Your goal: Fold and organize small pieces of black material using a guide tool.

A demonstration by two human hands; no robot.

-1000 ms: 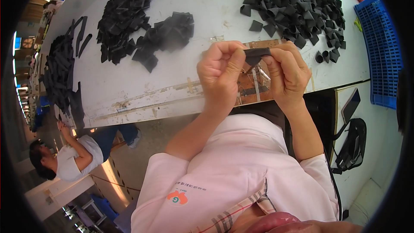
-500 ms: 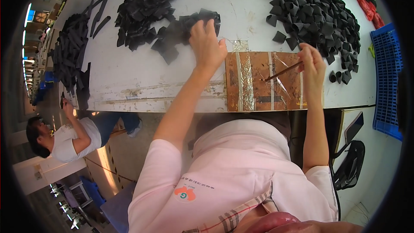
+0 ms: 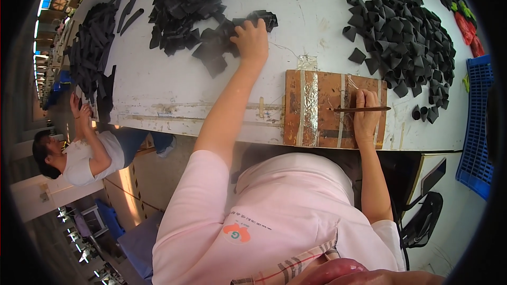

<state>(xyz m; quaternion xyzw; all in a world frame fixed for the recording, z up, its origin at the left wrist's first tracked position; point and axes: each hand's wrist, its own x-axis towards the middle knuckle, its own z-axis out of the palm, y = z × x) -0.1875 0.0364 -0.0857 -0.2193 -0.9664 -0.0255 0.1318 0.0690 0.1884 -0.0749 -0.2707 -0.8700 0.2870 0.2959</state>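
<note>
My left hand (image 3: 252, 41) reaches over the far-middle table onto several loose flat black pieces (image 3: 211, 55), its fingers curved and spread apart on them. Beyond it lies a larger heap of similar black pieces (image 3: 185, 8). In my right hand (image 3: 366, 116) is a thin dark-brown stick (image 3: 369, 109), gripped near its middle and lying roughly level. The stick's left tip is over a brown board (image 3: 327, 132) with pale strips and a band of crinkled silvery tape (image 3: 310, 111). My right hand rests at the board's right side.
A big heap of black rolled cone-like pieces (image 3: 406, 37) covers the right of the table. Long black strips (image 3: 92, 47) pile up at the left, where a person (image 3: 87, 153) in a white top works. A blue plastic crate (image 3: 475, 126) stands past the right edge.
My right hand has moved down and left over the board, and the stick has turned from slanted to nearly level. My left hand stays at the loose black pieces, its fingers spreading wider.
</note>
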